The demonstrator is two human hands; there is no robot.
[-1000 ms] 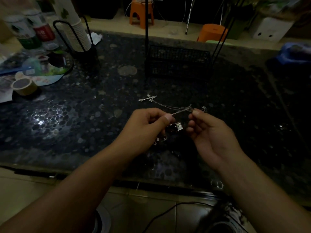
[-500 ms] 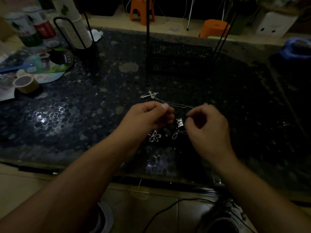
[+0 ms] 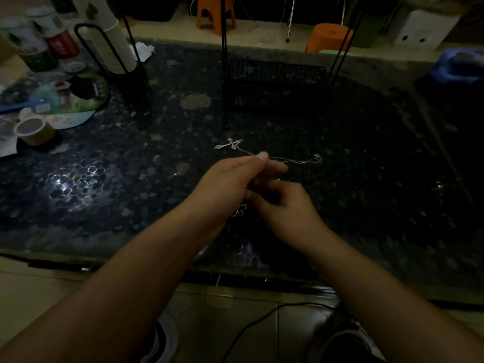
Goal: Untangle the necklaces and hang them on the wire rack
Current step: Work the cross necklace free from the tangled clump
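A silver cross pendant lies on the dark pebble-pattern table, and its thin chain trails right to a small clasp. My left hand reaches rightward, thumb against fingertips, pinching the tangled chains just in front of that chain. My right hand is curled close under the left fingers, pinching the same tangle, which the hands mostly hide. A flower-shaped pendant peeks out below my left hand. The black wire rack stands behind, with thin uprights rising from its mesh base.
At the back left are a stack of paper cups in a black holder, bottles, a round printed fan and a tape roll. A blue object sits far right. A cable runs along the floor.
My hands have come together, the right one sliding left under the left fingers. The square pendant and the stretch of chain between the hands are now hidden. The cross has stayed put.
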